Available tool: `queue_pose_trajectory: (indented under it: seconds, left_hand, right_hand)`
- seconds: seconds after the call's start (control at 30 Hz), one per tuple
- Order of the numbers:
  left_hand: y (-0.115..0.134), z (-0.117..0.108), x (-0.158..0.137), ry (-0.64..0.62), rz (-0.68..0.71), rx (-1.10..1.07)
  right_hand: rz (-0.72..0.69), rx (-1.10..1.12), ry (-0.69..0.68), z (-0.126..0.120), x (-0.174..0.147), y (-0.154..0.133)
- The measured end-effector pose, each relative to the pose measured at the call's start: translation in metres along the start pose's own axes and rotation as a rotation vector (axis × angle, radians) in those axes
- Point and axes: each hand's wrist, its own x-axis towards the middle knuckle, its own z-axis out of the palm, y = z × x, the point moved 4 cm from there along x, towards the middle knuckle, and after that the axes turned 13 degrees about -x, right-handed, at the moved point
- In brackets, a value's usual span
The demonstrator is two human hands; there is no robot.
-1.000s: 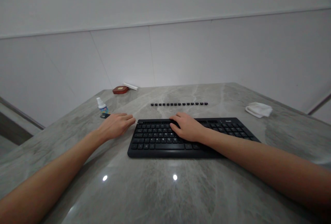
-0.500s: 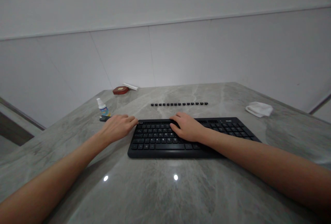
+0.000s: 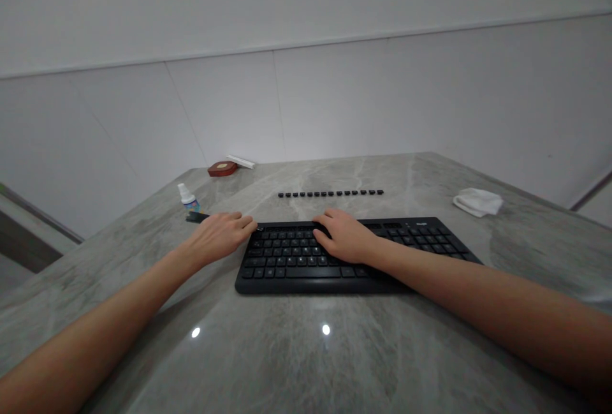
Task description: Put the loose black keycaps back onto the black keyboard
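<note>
A black keyboard [image 3: 306,271] lies flat in front of me. My left hand [image 3: 224,235] is closed at its upper left corner around a slim dark tool [image 3: 196,217]. The tool's flat end sticks out behind the hand and a small metallic tip shows by the top key row; its exact kind is hidden by my fingers. My right hand [image 3: 345,235] lies across the middle of the keyboard, thumb and fingers apart, covering some of the keys. Beyond the keyboard, several small black keycaps [image 3: 331,194] stand in a straight row.
A white-capped spray bottle [image 3: 188,197] stands on the left of the grey marbled table [image 3: 268,350]. Farther back are a reddish-brown case [image 3: 222,169] and a thin white item [image 3: 241,161]. A folded white cloth [image 3: 478,201] lies at the right. A pale wall rises behind.
My left hand has shifted slightly to the right, and the tool's back end has tipped up a little. The right hand stays on the keyboard.
</note>
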Motion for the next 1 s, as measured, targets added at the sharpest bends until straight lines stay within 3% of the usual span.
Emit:
queue_pose_trajectory:
  seconds: [0.27,0.63,1.0]
  left_hand:
    - [0.001,-0.001,0.0,0.017,0.029,0.075]
    - [-0.01,0.011,-0.014,0.166,0.16,-0.06]
    - [-0.012,0.007,-0.007,0.082,0.099,-0.031]
  right_hand:
    - [0.006,-0.002,0.011,0.003,0.0,0.001]
    - [0.006,-0.006,0.006,0.003,0.0,0.002]
    - [0.002,-0.009,0.006,0.001,0.0,0.001]
